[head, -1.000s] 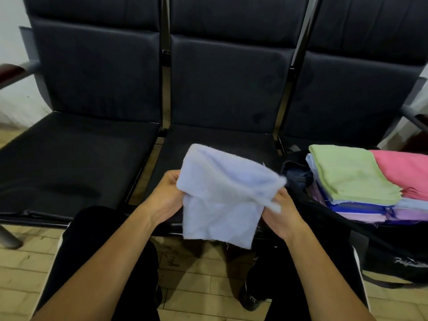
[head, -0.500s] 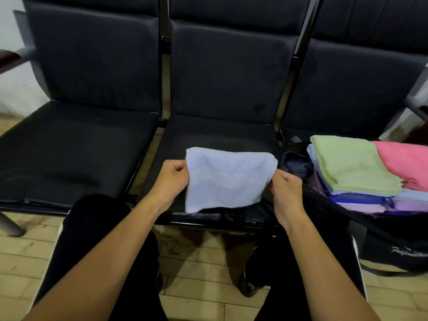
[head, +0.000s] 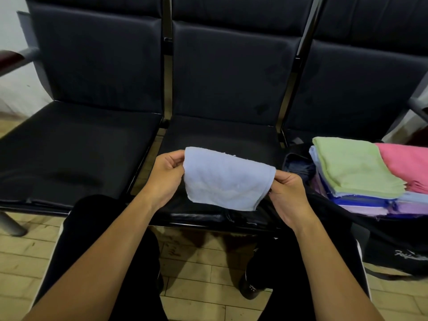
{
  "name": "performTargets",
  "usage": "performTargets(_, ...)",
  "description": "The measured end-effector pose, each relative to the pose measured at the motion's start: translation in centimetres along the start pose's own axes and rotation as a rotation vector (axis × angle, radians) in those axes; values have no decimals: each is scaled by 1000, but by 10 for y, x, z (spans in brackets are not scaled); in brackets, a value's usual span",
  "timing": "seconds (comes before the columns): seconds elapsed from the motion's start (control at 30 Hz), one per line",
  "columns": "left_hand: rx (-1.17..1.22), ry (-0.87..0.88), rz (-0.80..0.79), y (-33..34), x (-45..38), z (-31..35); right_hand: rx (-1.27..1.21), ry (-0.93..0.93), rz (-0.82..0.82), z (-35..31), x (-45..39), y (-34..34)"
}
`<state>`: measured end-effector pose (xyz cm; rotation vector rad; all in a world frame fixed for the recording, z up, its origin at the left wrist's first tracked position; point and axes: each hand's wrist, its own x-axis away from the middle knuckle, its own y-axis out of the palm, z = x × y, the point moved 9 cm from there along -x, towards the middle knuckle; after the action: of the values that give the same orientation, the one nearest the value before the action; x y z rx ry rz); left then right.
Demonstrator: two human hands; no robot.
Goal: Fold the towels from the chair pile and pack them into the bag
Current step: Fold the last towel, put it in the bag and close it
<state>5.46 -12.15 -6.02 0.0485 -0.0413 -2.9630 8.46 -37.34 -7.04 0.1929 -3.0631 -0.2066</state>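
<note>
Pale blue towel [head: 225, 179] | I saw left hand [head: 165, 179] and right hand [head: 287, 196] pinching its ends, cloth hanging between fingers | advised matching corners before halving again, I judged.

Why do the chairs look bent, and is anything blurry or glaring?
Head view: the wide lens bows the chair backs outward toward the edges; the pale blue towel and both hands are sharp; the armrest at the left edge is soft; soft sheen on the left seat, no harsh glare.

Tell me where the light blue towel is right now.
Head view, centre: the light blue towel hangs between both hands above the middle seat, left of the green towel.
</note>
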Motion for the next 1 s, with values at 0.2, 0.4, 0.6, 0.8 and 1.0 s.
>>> performTargets(0.2, 297, -126, -67, 8, -1, -5, 67, -28, -1, 0, -2, -3)
performTargets(0.4, 33, -12, -51, 12, 3, -1, 74, -65, 8, -5, -2, -17)
performTargets(0.6, 40, 69, -26, 26, 5, 16, -122, 13, -32, -12, 8, -24)
performTargets(0.8, 63, 76, -243, 73, -5, 47, -193, -25, 16, -31, 10, -57)
performTargets(1.0, -34, 89, -396, 131, -3, 60, -160, -38, 130, -38, 15, -108)
